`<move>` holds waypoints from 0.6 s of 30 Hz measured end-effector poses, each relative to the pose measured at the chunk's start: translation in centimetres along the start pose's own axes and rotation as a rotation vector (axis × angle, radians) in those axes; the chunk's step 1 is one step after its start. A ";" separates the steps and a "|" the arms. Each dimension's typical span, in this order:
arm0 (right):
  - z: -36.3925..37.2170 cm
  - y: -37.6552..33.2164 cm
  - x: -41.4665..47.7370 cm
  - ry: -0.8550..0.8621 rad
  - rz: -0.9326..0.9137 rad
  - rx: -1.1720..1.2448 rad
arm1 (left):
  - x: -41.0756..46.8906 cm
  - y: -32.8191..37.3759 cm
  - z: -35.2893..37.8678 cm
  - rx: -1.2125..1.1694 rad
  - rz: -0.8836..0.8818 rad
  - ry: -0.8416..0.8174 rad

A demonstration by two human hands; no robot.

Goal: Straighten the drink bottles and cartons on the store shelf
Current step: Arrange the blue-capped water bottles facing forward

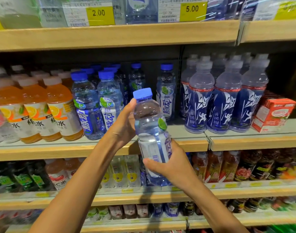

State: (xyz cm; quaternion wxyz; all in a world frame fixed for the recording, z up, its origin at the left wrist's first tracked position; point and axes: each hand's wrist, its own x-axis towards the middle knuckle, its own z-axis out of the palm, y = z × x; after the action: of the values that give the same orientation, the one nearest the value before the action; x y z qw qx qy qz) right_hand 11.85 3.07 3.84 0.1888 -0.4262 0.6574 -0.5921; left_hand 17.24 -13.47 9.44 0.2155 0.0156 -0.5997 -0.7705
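A clear blue-capped drink bottle (150, 132) is held in front of the middle shelf (191, 142), tilted slightly left. My right hand (172, 163) grips its lower body around the white-and-blue label. My left hand (125, 125) holds its upper part, thumb near the neck. Behind it, matching blue-capped bottles (96, 105) stand in rows, and one stands alone at the back (166, 91) beside a gap. Orange drink bottles (59, 108) stand at the left, dark blue sports bottles (222, 98) at the right.
Red drink cartons (273, 113) sit at the far right of the middle shelf, angled. The upper shelf (127, 34) carries yellow price tags and water bottles. Lower shelves hold several mixed bottles (228, 165).
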 end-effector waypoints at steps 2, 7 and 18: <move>-0.4 0.0 0.3 0.090 -0.014 -0.054 | -0.2 -0.3 -0.4 0.065 0.019 0.089; -1.5 -0.1 1.9 0.254 -0.071 -0.060 | -1.5 -3.4 -2.3 0.724 0.274 0.300; -1.8 2.3 7.8 0.486 -0.090 -0.165 | -1.0 -7.6 -6.9 1.897 0.691 -0.163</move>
State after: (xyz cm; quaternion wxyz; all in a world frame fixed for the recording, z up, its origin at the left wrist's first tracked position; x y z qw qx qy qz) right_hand 5.29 -2.08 4.05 -0.0364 -0.3142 0.7100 -0.6292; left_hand 17.70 -18.04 0.21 0.2837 -0.0468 -0.9489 0.1299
